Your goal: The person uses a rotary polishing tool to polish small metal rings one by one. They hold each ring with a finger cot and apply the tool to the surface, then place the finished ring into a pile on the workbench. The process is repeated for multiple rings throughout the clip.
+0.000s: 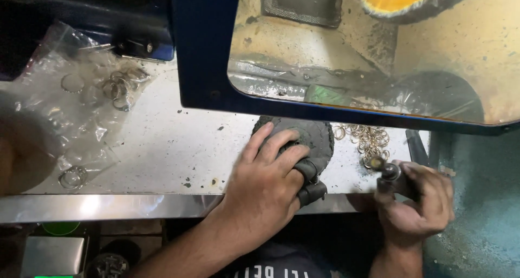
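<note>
Lying left, clear plastic bag [65,88] holds metal rings [118,85].

clear plastic bag [70,102] of rings, upper left.

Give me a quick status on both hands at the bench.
Left hand rests on dark round pad. Right hand grips small dark tool. Loose pile of metal rings between them.
</note>
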